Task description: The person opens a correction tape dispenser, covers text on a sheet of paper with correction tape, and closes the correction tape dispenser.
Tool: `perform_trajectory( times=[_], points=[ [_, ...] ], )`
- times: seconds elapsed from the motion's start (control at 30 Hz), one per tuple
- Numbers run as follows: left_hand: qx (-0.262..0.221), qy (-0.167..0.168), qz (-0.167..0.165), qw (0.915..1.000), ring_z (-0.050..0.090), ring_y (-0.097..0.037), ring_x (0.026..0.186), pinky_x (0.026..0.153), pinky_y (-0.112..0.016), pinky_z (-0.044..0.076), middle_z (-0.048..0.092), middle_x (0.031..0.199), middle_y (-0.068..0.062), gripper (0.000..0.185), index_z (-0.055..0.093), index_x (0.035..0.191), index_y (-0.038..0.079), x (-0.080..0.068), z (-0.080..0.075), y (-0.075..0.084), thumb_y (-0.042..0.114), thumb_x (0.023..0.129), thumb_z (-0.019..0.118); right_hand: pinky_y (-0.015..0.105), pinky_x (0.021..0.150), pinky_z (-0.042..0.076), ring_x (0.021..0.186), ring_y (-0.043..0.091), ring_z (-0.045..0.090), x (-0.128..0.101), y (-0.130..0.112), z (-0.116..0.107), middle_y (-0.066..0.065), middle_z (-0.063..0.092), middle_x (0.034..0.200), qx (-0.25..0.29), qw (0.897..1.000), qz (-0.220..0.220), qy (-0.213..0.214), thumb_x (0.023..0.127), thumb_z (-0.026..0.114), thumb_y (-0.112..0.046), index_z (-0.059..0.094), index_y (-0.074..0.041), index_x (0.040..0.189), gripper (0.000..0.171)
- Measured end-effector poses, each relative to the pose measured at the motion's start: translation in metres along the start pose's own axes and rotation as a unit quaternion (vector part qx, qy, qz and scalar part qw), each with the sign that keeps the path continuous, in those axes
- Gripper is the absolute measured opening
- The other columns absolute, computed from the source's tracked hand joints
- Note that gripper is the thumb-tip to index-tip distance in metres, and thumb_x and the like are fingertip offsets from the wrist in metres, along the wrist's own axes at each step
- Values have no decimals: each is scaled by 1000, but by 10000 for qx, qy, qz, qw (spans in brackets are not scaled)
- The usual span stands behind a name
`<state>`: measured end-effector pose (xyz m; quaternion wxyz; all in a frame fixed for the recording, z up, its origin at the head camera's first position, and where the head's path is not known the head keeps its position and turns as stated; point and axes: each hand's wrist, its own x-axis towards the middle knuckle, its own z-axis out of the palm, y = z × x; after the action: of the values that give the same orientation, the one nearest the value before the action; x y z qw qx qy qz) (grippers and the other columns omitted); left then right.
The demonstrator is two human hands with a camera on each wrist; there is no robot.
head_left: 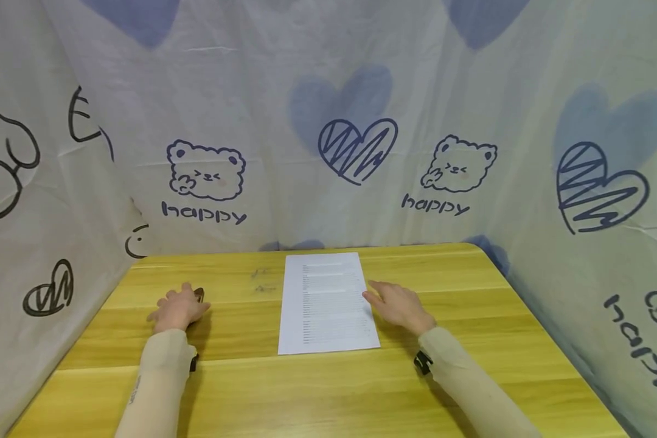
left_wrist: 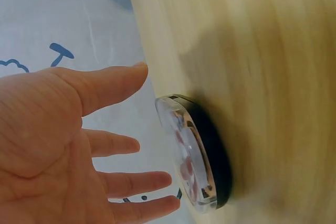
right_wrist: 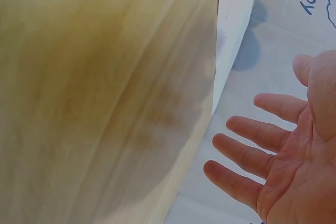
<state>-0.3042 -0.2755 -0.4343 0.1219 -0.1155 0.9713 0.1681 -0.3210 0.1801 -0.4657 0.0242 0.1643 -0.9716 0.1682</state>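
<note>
While both hands hover low over the table, the scene reads as follows.

Left hand: the left hand [head_left: 178, 307] is spread with fingers straight and relaxed, holding nothing; the left wrist view shows the palm [left_wrist: 47, 145] facing the table, fingers apart.
Round object: a small round disc with a clear face and dark rim [left_wrist: 197, 153] lies flat on the table just past the left fingertips; in the head view only a dark edge [head_left: 199, 294] peeks out beside the fingers. Whether the fingers touch it I cannot tell.
Right hand: the right hand [head_left: 398, 304] is also open, fingers straight and slightly fanned [right_wrist: 247, 153], gripping nothing.
Paper: a white printed sheet [head_left: 326, 302] lies flat at the table's middle, long side running near to far, its far edge close to the table's far edge. The right fingertips sit at its right edge, touching or just beside it.
Table: yellow wood-grain table [head_left: 328, 389], with the left hand well left of the sheet.
Sleeves: pale beige sleeves [head_left: 159, 383] cover both forearms.
Backdrop: white cloth [head_left: 285, 91] printed with blue hearts, bears and "happy" stands on the left, far and right sides.
</note>
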Motion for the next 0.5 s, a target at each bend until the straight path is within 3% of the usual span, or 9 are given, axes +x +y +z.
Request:
perform_trajectory(
  times=[0.27,0.5],
  points=[
    [-67,-67,20,10000,39,-67,113,84,-73,41,35,130,-48,65,34,143,-9,0,2,-3,32,96,53,51,103,48,128,32,55,0,-4,-1,9,57,141,-26,10000,-77,16,102,42,-48,52,-9,141,56],
    [-49,28,-22,10000,41,-65,112,81,-69,44,38,129,-47,56,36,141,-8,0,7,-4,22,96,50,50,102,48,126,30,57,-1,-7,5,7,59,139,22,10000,-91,12,101,42,-49,55,-11,139,55]
  ],
)
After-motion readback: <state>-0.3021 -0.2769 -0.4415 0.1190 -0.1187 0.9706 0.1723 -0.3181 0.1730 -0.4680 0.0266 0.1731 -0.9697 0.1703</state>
